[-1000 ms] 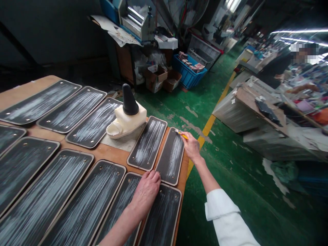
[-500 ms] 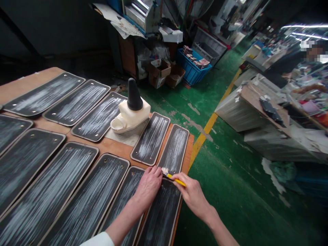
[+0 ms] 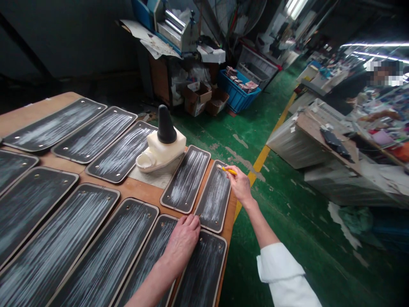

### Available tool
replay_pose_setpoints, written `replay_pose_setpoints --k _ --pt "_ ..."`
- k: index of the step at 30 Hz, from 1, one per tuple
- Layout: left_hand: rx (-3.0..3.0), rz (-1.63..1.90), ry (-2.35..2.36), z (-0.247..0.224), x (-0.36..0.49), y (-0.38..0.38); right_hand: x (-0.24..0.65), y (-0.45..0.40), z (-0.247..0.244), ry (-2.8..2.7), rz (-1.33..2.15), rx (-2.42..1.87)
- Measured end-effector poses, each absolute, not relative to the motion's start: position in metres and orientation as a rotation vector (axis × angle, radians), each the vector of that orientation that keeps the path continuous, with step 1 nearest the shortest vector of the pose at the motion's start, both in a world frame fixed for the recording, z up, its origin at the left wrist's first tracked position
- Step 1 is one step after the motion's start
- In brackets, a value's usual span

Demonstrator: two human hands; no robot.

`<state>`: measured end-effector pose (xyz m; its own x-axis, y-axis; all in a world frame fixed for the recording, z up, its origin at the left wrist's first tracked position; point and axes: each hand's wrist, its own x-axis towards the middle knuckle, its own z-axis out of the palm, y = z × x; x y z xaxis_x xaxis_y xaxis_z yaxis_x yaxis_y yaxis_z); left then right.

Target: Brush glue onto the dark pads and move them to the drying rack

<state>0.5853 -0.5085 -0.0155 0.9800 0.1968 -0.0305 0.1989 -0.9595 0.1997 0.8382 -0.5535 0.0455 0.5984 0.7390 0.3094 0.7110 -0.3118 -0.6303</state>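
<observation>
My right hand is closed around the yellow handle of a small paintbrush. Its pale bristles touch the far end of a dark rectangular panel streaked with white. At that panel's near left corner rests my left hand, empty, its fingers bent down and close together; the fingertips are partly hidden. Beneath the left hand lie two more dark panels, including the one at the table's right edge. Another streaked panel lies just left of the brushed one.
Several more streaked panels cover the wooden table. A cream plastic container with a black cone stands among them. Beyond are a blue crate, cardboard boxes and a workbench. A person is far right.
My right hand has carried the brush away from me, from the panel's near end to its far end. My left hand has stayed near the same corner. The view has shifted slightly.
</observation>
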Motion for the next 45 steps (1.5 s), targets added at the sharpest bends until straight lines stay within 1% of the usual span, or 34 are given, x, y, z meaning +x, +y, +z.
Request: replay_pose_setpoints --k 2,5,10,13,15,18,20,24,27,30,34,39,45 --pt "2.926 -0.018 0.302 -0.015 0.585 -0.509 0.837 -0.547 0.041 -1.197 -0.028 -2.134" --pt "2.932 -0.015 0.303 -0.014 0.585 -0.509 0.815 -0.556 0.034 -1.309 0.023 -2.200" --pt "2.903 0.008 0.287 -0.011 0.584 -0.507 0.743 -0.605 0.044 -1.473 0.327 -2.193" --pt "2.858 0.026 0.290 -0.009 0.582 -0.507 0.717 -0.627 0.058 -1.408 0.548 -2.099" --pt "2.845 0.029 0.287 -0.008 0.581 -0.507 0.716 -0.632 0.063 -1.290 0.623 -2.034" --pt "2.858 0.031 0.290 -0.008 0.580 -0.508 0.726 -0.629 0.061 -1.111 0.505 -2.023" --pt "2.862 0.040 0.299 -0.009 0.579 -0.509 0.727 -0.628 0.056 -1.104 0.422 -2.056" --pt "2.836 0.062 0.308 -0.011 0.578 -0.509 0.710 -0.636 0.058 -1.210 0.540 -2.081" --pt "2.794 0.083 0.310 -0.010 0.576 -0.508 0.704 -0.634 0.073 -1.074 0.611 -2.028" --pt "2.775 0.118 0.331 -0.006 0.569 -0.507 0.712 -0.606 0.086 -0.980 0.614 -1.931" --pt "2.768 0.176 0.373 0.001 0.545 -0.499 0.719 -0.541 0.094 -1.019 0.607 -1.787" --pt "2.666 0.271 0.565 0.009 0.495 -0.477 0.700 -0.467 0.106 -1.181 0.568 -1.688" --pt "2.496 0.299 0.737 0.026 0.440 -0.454 0.678 -0.401 0.113 -1.278 0.582 -1.631"
